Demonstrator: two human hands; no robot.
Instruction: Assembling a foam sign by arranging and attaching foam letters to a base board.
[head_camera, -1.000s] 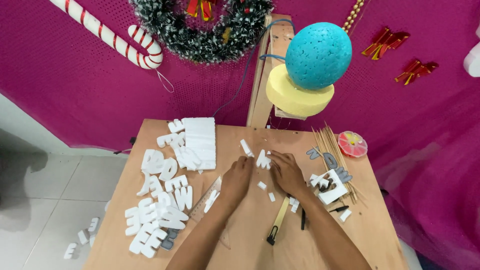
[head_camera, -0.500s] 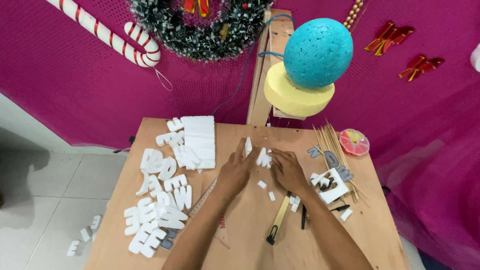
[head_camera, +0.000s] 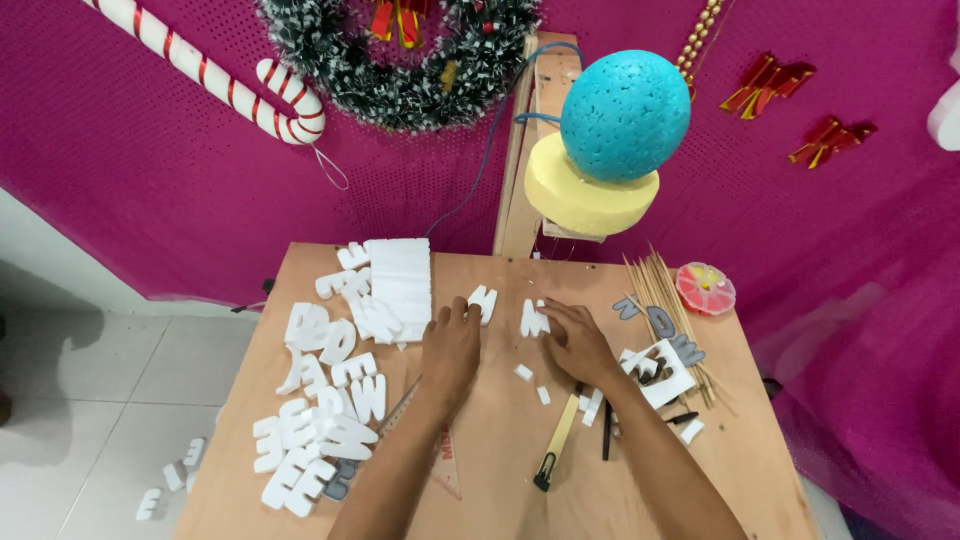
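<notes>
- on the wooden table (head_camera: 500, 480), both forearms reach up from 6 o'clock, palms down.
- left hand (head_camera: 452, 345) lies flat, fingertips touching a small white foam letter (head_camera: 484, 301) at its 1 o'clock; whether it pinches it i cannot tell.
- right hand (head_camera: 578, 342) has its fingers curled onto another white foam piece (head_camera: 533, 319) at its 10 o'clock, touching it; a firm grip is not clear.
- at 9 o'clock of the left hand sits a heap of foam letters (head_camera: 325, 400).
- a yellow-handled knife (head_camera: 556, 443) lies at 6 o'clock of the right hand.
</notes>
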